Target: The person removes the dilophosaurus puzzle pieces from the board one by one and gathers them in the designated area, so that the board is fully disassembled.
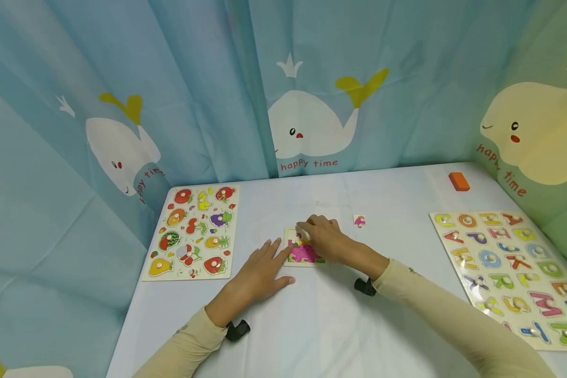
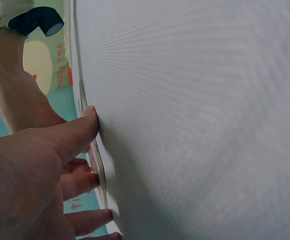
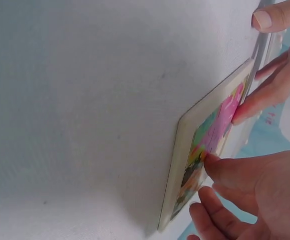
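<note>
A small jigsaw puzzle (image 1: pixel 304 254) in a pale wooden frame lies on the table, with a large pink figure on it. My left hand (image 1: pixel 261 266) rests flat beside its left edge, the fingers straight and one fingertip on the picture. Over the upper right part of the puzzle, my right hand (image 1: pixel 328 239) bends its fingers and pinches at a puzzle piece mostly hidden under the fingertips. In the right wrist view, the thumb (image 3: pixel 234 167) touches the picture inside the frame. A loose puzzle piece (image 1: pixel 359 220) with pink on it lies to the upper right.
A fruit peg board (image 1: pixel 233 231) lies on the left side of the table, and a letter peg board (image 1: pixel 458 262) on the right. An orange block (image 1: pixel 459 181) stands near the back right corner. Blue curtains (image 1: pixel 208 79) with whales hang behind the table.
</note>
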`<state>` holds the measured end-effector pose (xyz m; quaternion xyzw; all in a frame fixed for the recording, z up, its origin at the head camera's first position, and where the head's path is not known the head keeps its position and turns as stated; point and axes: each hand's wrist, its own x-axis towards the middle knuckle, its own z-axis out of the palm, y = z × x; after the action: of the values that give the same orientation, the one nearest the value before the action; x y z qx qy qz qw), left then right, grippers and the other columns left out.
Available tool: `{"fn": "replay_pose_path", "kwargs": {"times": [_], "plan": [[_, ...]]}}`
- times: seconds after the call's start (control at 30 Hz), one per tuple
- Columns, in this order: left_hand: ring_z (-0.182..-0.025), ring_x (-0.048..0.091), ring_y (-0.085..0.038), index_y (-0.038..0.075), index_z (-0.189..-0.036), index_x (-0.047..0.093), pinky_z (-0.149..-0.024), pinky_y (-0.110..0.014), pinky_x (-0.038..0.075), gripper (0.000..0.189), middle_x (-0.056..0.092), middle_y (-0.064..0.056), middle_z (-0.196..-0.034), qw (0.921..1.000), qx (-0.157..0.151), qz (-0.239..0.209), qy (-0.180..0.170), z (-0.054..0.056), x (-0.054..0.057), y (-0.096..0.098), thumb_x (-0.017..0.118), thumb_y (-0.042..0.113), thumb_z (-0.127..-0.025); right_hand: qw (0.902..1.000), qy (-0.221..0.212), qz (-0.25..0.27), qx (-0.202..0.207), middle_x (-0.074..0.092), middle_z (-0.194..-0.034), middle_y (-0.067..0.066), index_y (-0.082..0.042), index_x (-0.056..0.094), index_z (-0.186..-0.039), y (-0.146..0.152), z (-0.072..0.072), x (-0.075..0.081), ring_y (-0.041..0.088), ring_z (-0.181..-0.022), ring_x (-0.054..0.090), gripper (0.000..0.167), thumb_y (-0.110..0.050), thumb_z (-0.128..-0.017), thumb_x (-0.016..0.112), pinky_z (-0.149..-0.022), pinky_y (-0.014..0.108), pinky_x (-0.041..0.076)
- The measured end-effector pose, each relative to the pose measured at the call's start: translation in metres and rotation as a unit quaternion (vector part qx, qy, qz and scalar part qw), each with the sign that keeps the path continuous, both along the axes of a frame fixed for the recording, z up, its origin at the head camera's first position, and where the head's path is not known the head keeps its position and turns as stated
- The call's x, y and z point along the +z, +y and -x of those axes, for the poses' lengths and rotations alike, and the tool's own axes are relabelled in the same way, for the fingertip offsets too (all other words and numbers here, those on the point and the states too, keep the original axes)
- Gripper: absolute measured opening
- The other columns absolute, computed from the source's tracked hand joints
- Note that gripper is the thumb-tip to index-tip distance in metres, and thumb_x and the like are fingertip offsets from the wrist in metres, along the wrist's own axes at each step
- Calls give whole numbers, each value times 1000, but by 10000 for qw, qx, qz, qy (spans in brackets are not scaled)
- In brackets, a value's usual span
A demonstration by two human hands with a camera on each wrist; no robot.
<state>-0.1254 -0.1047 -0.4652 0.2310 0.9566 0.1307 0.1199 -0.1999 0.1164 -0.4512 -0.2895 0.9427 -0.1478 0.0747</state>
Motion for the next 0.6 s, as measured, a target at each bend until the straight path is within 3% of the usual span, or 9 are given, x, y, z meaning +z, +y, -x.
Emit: {"fn": "replay_pose_path", "kwargs": {"times": [0.6], "plan": [[-159,27,-43,16,-165,38,-125,-59,32,76,30,-18,-172,10000,-16,-10,13,1,-1,0,64,52,-103,9996,-60,274,-34,60,-131,15,-9,68,-137,4,1,-1,34,-123,54,44,-7,-95,78,-92,49,44]]}}
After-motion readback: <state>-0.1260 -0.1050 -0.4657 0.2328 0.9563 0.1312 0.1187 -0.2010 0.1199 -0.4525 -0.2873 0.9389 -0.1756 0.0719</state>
